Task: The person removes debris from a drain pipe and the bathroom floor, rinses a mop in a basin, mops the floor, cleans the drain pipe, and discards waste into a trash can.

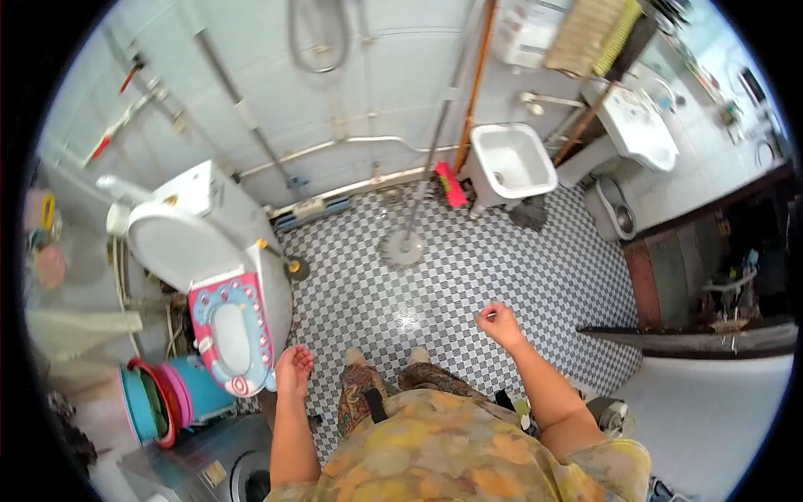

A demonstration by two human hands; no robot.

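White sink [523, 155] — drain [499, 177] inside; hands [293, 370] [499, 325] apart — left nearest pink-blue seat [258, 330]

A pink and pale-blue patterned toilet seat pad [261, 330], with an oval opening and a red-and-white spiral at its front end, lies flat on the white toilet [278, 289] below the raised lid [174, 247]. A long-handled grey mop with a round, pale disc head [405, 248] rests head-down on the black-and-white checkered floor [502, 259].

There is one toilet [180, 247], one pink-and-blue seat [258, 335], one square sink [519, 152], one washbasin [657, 152].
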